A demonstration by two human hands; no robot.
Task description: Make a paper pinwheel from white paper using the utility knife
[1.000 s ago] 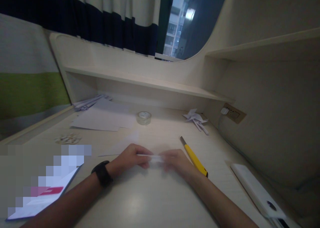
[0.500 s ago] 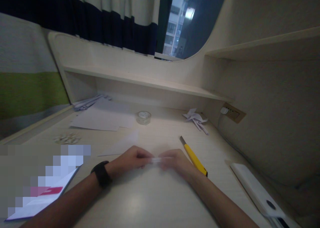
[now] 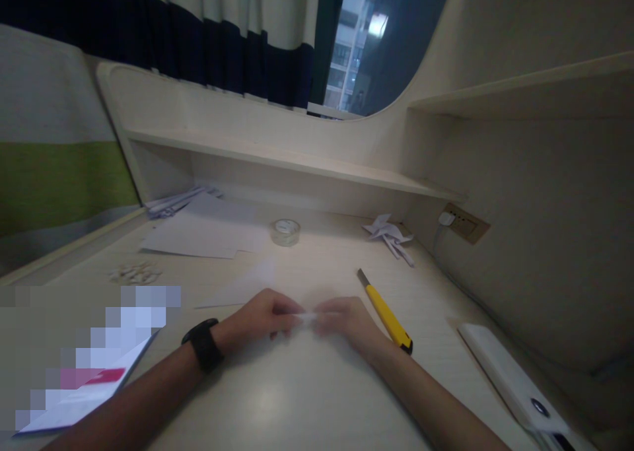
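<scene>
My left hand (image 3: 270, 313), with a black watch (image 3: 203, 345) on its wrist, pinches one end of a small white strip of paper (image 3: 308, 317) low over the desk. The other end sits between the fingers of my right hand (image 3: 341, 315), whose fingertips are blurred. Both hands are closed, fingertips nearly meeting, and they cover most of the strip. Just right of my right hand lies a yellow utility knife (image 3: 389, 315) with its blade out, pointing away. Behind my left hand rests a sheet of white paper (image 3: 240, 286).
A roll of clear tape (image 3: 285, 233) stands toward the back. White paper sheets (image 3: 203, 230) lie back left, near a pile of small pale pieces (image 3: 136, 273). Folded paper (image 3: 389, 236) is at back right. A long white device (image 3: 508, 375) lies along the right wall, below a socket (image 3: 465, 223).
Both hands stay almost in place, with the fingertips still blurred around the paper strip. Less of the strip shows between them now. The objects on the desk have not moved.
</scene>
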